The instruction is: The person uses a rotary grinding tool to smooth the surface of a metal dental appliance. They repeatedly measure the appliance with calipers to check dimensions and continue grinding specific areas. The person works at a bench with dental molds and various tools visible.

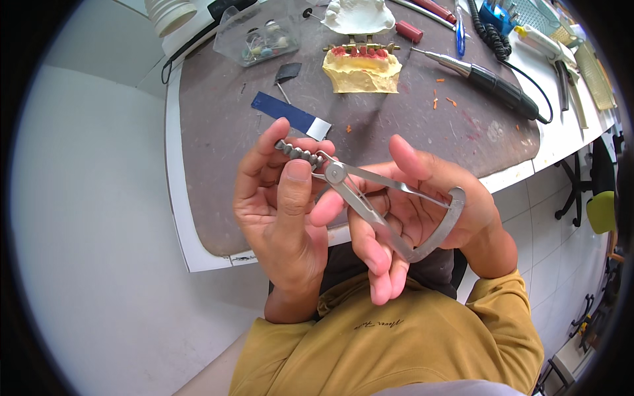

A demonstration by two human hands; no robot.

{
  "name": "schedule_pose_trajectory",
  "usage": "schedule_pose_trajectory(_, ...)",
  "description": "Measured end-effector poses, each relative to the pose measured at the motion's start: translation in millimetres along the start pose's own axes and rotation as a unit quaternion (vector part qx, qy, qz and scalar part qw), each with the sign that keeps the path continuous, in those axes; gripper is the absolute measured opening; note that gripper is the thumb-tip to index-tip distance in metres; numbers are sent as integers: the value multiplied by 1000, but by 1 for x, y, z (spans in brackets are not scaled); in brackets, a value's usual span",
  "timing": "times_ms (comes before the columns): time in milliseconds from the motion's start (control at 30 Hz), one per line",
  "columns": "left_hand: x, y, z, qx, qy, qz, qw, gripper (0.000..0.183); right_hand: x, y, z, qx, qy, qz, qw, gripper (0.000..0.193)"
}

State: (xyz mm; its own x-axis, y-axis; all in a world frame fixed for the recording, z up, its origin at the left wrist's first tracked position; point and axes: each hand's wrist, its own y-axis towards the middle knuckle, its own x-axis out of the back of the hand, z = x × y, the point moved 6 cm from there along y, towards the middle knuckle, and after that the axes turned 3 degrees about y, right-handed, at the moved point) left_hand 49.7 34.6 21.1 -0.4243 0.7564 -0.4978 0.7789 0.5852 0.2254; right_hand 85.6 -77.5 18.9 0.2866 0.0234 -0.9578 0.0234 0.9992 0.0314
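Note:
My left hand (281, 221), fingers curled, pinches a grey metal dental bridge (298, 153) made of several joined tooth shapes. A silver dental caliper (375, 221) lies across my right hand (439, 178), its curved scale end by the palm. The thin caliper tips are at the right end of the bridge; whether both touch it I cannot tell. My right thumb is raised, while the fingers curl beneath the caliper and hold it. Beyond my hands, a yellow plaster jaw model (361, 74) with red teeth stands below a white plaster model (358, 16) on a brass hinge frame.
A blue strip with a white end (284, 113) lies behind my left hand. A clear plastic box (256, 43) with small parts stands back left. On the right are a black handpiece (502, 89) with a coiled cord and orange scraps. The bench edge (244, 259) runs beneath my hands.

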Motion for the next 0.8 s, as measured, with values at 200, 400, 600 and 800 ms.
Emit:
schedule_pose_trajectory(200, -3, -4, 3, 15, 83, -32, 996, 35, 6, -1, 0, -2, -3, -10, 1000, 69)
schedule_pose_trajectory(400, -5, -3, -1, 1, 78, -28, 997, 34, 2, -1, 2, 3, -17, -14, 1000, 64)
schedule_pose_trajectory(600, -5, -6, 1, -3, 61, -25, 998, 30, 4, 0, 1, -4, -34, -20, 999, 60)
schedule_pose_trajectory(800, 1, 0, -1, 14, -20, -7, 1000, 23, 3, 0, -1, 11, -60, 3, 998, 53)
